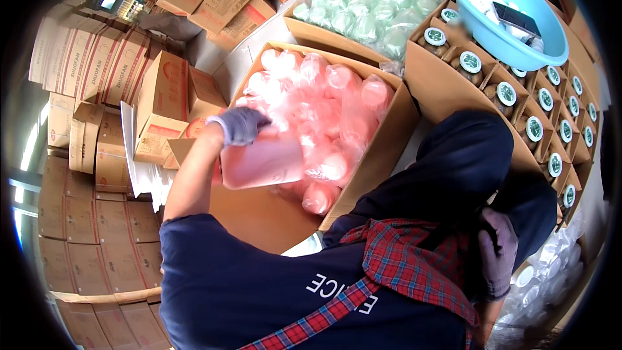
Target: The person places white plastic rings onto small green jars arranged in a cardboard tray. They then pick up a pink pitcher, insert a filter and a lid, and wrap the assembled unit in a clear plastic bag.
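My left hand (pixel 243 126), in a grey glove, is closed on the upper edge of a pale pink rectangular piece (pixel 264 163), smeared by motion. That piece is over the near left part of an open cardboard box (pixel 400 113) holding several pink plastic-wrapped jar-like pieces (pixel 317 100). How the fingertips meet it is partly hidden. Away from the boxes, my right hand (pixel 499 251), also gloved, rests against my dark trouser leg with its fingers stretched out. I see nothing in it.
Behind stands a box of green wrapped jars (pixel 363 3). At the right, a divided carton (pixel 447 68) holds jars with green-and-white lids, with a light blue basin (pixel 463 3) on top carrying a dark phone-like device (pixel 516 19). Cartons (pixel 103 214) are stacked at the left. Clear plastic bags (pixel 544 285) lie lower right.
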`<state>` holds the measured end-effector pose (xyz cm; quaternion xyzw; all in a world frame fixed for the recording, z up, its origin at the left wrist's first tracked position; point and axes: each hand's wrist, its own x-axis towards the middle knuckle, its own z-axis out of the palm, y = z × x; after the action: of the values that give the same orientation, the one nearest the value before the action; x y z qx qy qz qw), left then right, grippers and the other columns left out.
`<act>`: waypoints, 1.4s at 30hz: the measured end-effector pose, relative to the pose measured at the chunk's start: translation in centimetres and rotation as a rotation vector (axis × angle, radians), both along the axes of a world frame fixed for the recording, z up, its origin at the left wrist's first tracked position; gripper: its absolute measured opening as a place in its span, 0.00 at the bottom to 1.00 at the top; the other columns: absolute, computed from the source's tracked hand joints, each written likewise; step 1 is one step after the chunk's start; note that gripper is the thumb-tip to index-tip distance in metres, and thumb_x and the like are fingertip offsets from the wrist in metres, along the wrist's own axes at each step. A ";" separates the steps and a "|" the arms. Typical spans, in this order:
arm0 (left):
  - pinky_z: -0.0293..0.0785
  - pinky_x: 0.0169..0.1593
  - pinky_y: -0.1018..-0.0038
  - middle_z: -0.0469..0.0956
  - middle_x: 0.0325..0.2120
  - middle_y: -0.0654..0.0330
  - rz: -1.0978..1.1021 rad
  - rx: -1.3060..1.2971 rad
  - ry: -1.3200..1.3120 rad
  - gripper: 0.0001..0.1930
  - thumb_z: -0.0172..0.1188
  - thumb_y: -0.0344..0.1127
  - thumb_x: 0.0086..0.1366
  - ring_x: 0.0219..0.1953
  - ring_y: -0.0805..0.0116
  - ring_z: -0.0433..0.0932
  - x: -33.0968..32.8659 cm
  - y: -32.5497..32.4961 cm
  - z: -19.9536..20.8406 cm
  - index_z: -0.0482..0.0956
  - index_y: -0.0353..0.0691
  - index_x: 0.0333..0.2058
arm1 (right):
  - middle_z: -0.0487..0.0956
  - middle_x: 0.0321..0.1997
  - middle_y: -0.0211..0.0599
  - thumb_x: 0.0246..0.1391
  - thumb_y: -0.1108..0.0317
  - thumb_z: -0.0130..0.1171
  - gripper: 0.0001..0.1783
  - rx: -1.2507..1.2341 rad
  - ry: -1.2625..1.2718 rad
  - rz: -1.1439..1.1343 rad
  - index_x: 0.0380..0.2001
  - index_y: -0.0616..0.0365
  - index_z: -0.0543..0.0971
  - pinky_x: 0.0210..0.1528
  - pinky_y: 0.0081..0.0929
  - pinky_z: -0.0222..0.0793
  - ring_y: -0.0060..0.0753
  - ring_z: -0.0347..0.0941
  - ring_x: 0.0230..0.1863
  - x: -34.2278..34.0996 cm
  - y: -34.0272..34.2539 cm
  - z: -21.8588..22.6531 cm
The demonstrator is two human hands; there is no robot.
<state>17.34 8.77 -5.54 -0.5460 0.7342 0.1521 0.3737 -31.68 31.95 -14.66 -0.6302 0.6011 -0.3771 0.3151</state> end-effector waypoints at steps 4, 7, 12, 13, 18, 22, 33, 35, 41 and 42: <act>0.74 0.48 0.76 0.81 0.43 0.56 -0.080 -0.213 1.156 0.27 0.55 0.18 0.48 0.43 0.70 0.79 -10.1 0.2 2.3 0.76 0.34 0.52 | 0.65 0.63 0.56 0.50 0.46 0.61 0.44 -0.267 0.072 0.113 0.61 0.67 0.63 0.67 0.39 0.54 0.54 0.62 0.63 3.1 -4.4 2.4; 0.75 0.46 0.76 0.81 0.40 0.58 0.210 0.207 1.770 0.28 0.59 0.22 0.46 0.43 0.72 0.78 -19.6 1.7 1.3 0.75 0.31 0.51 | 0.63 0.65 0.52 0.50 0.47 0.61 0.45 -0.317 -0.048 0.020 0.62 0.67 0.61 0.67 0.39 0.51 0.49 0.59 0.65 3.2 -5.6 3.8; 0.75 0.46 0.75 0.79 0.42 0.60 0.382 0.823 2.006 0.28 0.65 0.32 0.49 0.41 0.73 0.78 -29.6 6.9 -6.9 0.73 0.35 0.52 | 0.70 0.55 0.49 0.59 0.56 0.54 0.29 -0.277 0.100 -0.363 0.56 0.67 0.67 0.58 0.39 0.63 0.44 0.68 0.56 -3.0 -0.9 10.2; 0.75 0.47 0.74 0.78 0.42 0.61 0.095 0.076 1.958 0.27 0.64 0.31 0.50 0.41 0.73 0.78 -29.2 8.1 -8.4 0.74 0.37 0.51 | 0.72 0.54 0.49 0.61 0.58 0.53 0.26 -0.247 0.227 -0.319 0.54 0.67 0.68 0.56 0.39 0.66 0.43 0.70 0.54 -3.2 -0.7 10.9; 0.73 0.49 0.74 0.80 0.38 0.59 0.732 -0.763 1.654 0.12 0.53 0.24 0.62 0.41 0.71 0.77 -11.6 0.4 -15.1 0.78 0.33 0.44 | 0.73 0.39 0.43 0.62 0.64 0.53 0.14 -0.172 0.575 -0.394 0.43 0.64 0.73 0.48 0.35 0.66 0.41 0.70 0.43 -3.7 -3.0 3.1; 0.72 0.40 0.70 0.79 0.29 0.55 0.943 -1.529 1.163 0.10 0.47 0.23 0.57 0.32 0.63 0.75 10.3 -2.4 -22.3 0.78 0.33 0.32 | 0.77 0.42 0.42 0.66 0.60 0.49 0.16 -0.095 0.473 -0.717 0.46 0.63 0.73 0.47 0.29 0.68 0.35 0.73 0.42 -5.0 -1.3 1.0; 0.73 0.33 0.68 0.78 0.21 0.59 0.908 -0.036 0.450 0.08 0.54 0.38 0.59 0.26 0.61 0.76 18.6 3.2 -41.3 0.81 0.44 0.29 | 0.78 0.43 0.42 0.66 0.65 0.48 0.14 -0.037 0.525 -0.731 0.47 0.63 0.75 0.48 0.30 0.70 0.37 0.73 0.42 -3.9 -2.6 1.3; 0.73 0.32 0.69 0.77 0.21 0.60 0.851 0.022 0.446 0.08 0.55 0.40 0.59 0.26 0.62 0.75 18.5 2.5 -41.4 0.81 0.45 0.29 | 0.78 0.43 0.43 0.66 0.64 0.48 0.14 -0.074 0.529 -0.711 0.46 0.63 0.75 0.47 0.31 0.70 0.38 0.73 0.42 -3.4 -2.8 1.5; 0.71 0.30 0.71 0.76 0.19 0.63 0.686 0.219 0.376 0.10 0.59 0.45 0.59 0.23 0.67 0.73 20.4 1.6 -34.3 0.80 0.46 0.27 | 0.77 0.43 0.43 0.66 0.64 0.47 0.15 -0.043 0.586 -0.661 0.47 0.64 0.76 0.47 0.30 0.70 0.37 0.74 0.43 -4.0 -3.2 1.2; 0.71 0.29 0.71 0.76 0.19 0.63 0.664 0.248 0.365 0.10 0.59 0.46 0.59 0.23 0.68 0.72 20.6 1.2 -32.1 0.80 0.47 0.27 | 0.77 0.43 0.43 0.66 0.64 0.47 0.15 -0.044 0.576 -0.659 0.47 0.64 0.76 0.47 0.30 0.69 0.37 0.74 0.43 -4.0 -3.2 1.3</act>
<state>37.92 9.95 -37.62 -0.6685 0.5482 0.4465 0.2308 -35.72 28.75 -13.35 -0.4906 0.8253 -0.2791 -0.0159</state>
